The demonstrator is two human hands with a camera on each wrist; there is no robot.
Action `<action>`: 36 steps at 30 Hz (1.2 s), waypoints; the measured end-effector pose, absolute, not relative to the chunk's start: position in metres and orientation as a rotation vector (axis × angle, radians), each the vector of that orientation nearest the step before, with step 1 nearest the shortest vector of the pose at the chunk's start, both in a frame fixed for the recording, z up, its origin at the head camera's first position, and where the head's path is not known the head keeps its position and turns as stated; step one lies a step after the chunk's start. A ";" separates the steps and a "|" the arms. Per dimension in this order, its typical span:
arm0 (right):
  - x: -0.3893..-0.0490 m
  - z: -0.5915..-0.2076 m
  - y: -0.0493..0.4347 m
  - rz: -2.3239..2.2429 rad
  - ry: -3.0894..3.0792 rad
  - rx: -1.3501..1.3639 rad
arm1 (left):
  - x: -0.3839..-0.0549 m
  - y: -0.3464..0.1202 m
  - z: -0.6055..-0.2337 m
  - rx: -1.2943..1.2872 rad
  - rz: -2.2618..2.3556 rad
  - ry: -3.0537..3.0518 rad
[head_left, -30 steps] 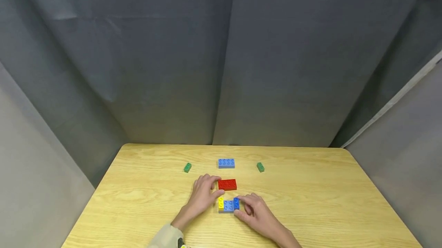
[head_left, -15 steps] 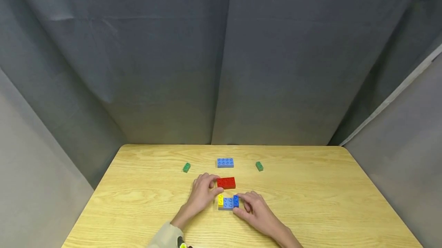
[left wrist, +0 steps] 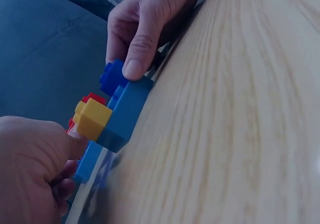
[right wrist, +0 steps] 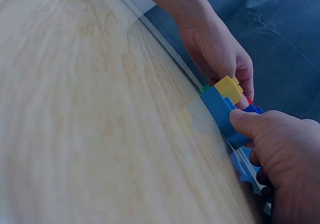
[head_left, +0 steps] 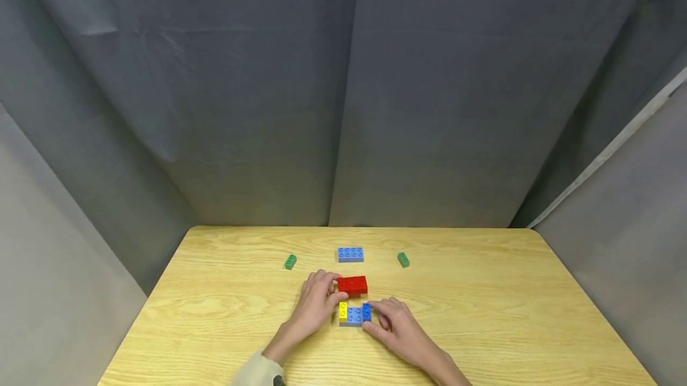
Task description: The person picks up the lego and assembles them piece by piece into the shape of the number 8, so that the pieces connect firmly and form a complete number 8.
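My left hand [head_left: 315, 299] holds a red building brick [head_left: 352, 284] by its left end, finger at the far side and thumb at the near side; a dark strip shows under its near edge. Just nearer lies a light blue brick [head_left: 355, 315] with a small yellow brick [head_left: 343, 312] on its left end and a small dark blue brick [head_left: 367, 312] on its right end. My right hand [head_left: 399, 332] pinches that right end between thumb and forefinger. In the left wrist view, the right thumb presses against the dark blue brick [left wrist: 114, 78]; the red brick [left wrist: 95, 98] is mostly hidden behind the yellow one.
Another light blue brick [head_left: 350, 255] lies farther back on the wooden table [head_left: 483, 302]. A small green brick [head_left: 290, 262] sits to its left, and a second green brick [head_left: 403, 259] to its right. Grey curtains [head_left: 268, 105] hang behind the table.
The red brick's near edge has lifted slightly and dark shade now shows beneath it. Both hands keep their holds; the head view has shifted a little.
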State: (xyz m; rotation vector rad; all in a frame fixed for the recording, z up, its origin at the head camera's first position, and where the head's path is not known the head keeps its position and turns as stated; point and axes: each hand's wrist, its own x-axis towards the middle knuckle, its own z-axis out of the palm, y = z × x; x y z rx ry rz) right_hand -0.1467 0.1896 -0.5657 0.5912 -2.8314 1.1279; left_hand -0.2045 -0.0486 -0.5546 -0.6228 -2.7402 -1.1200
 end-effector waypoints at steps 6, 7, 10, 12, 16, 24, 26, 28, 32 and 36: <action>-0.149 -0.565 0.188 1.079 -2.814 0.603 | -0.201 -0.052 -0.550 -0.627 -1.126 -2.730; -0.150 -0.566 0.188 1.068 -2.811 0.610 | -0.200 -0.052 -0.549 -0.625 -1.134 -2.728; -0.153 -0.567 0.188 1.047 -2.804 0.628 | -0.200 -0.055 -0.547 -0.617 -1.155 -2.723; -0.154 -0.567 0.188 1.032 -2.805 0.636 | -0.199 -0.056 -0.546 -0.617 -1.165 -2.718; -0.156 -0.567 0.188 1.021 -2.819 0.638 | -0.197 -0.058 -0.544 -0.627 -1.171 -2.715; -0.159 -0.566 0.185 1.025 -2.824 0.641 | -0.190 -0.060 -0.538 -0.664 -1.163 -2.725; -0.159 -0.567 0.185 1.021 -2.816 0.647 | -0.188 -0.059 -0.537 -0.673 -1.165 -2.729; -0.160 -0.567 0.184 1.020 -2.807 0.652 | -0.187 -0.059 -0.536 -0.675 -1.169 -2.731; -0.161 -0.568 0.184 1.024 -2.790 0.659 | -0.184 -0.060 -0.536 -0.670 -1.167 -2.735; -0.161 -0.568 0.184 1.025 -2.778 0.668 | -0.182 -0.061 -0.537 -0.679 -1.167 -2.742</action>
